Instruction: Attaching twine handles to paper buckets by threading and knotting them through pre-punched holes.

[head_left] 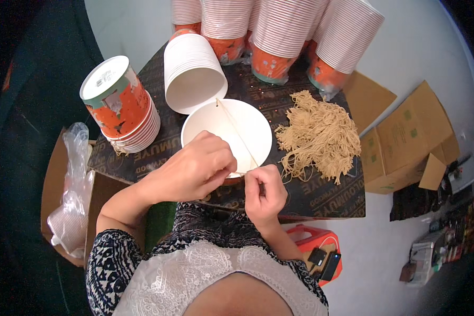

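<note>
A white-lined paper bucket stands mouth up in front of me. Its tan string crosses the opening from a small hole in the far rim to the near rim. Over the near left of the bucket, my left hand is closed in a pinch on the string. My right hand is closed at the near right rim, with thumb and fingers pressed together on the same string. The string's end is hidden between the fingers.
A heap of cut tan strings lies on the dark printed board to the right. A stack of white buckets lies tilted behind; orange decorated buckets stand upside down at left. Wrapped bucket stacks line the back. Cardboard boxes flank the table.
</note>
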`<action>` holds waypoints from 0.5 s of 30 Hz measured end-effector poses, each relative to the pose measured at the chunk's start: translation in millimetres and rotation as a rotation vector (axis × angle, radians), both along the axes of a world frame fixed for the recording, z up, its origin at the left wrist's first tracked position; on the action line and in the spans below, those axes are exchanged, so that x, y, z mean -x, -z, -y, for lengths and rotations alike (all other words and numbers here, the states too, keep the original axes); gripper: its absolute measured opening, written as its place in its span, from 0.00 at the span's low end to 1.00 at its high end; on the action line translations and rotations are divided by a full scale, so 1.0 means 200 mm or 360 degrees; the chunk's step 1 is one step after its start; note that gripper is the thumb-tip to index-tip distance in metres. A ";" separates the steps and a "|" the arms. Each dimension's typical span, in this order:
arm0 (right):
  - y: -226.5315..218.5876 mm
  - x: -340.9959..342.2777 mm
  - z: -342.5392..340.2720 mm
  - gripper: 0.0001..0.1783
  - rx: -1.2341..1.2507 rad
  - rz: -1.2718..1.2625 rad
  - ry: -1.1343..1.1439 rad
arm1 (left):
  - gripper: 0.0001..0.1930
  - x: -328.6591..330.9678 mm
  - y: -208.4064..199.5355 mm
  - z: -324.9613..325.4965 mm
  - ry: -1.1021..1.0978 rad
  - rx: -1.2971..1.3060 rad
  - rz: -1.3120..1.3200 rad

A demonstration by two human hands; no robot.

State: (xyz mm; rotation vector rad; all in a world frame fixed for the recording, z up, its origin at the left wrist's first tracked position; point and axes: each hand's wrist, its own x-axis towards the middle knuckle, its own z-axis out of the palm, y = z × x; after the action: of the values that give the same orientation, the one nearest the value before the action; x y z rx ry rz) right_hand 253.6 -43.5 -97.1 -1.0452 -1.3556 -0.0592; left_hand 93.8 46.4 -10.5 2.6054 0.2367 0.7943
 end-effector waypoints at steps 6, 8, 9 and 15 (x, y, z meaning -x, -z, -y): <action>-0.03 0.04 0.01 0.06 0.0140 -0.0211 -0.0058 | 0.09 0.01 0.03 0.01 0.0103 0.0004 0.0030; -0.01 0.06 0.00 0.06 0.0154 -0.0338 -0.0085 | 0.09 0.00 0.03 0.00 0.0121 0.0004 0.0072; -0.01 0.06 0.00 0.06 0.0165 -0.0466 -0.0113 | 0.09 0.00 0.04 0.00 0.0124 0.0005 0.0074; -0.04 0.04 0.00 0.06 0.0122 -0.0080 0.0021 | 0.08 0.00 0.06 -0.01 0.0139 0.0094 0.0125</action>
State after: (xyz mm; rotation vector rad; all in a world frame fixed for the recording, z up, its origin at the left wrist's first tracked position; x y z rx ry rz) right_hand 246.3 -43.5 -89.6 -1.1130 -1.3141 0.0089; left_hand 93.8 47.7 -22.1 2.5054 0.1208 0.8438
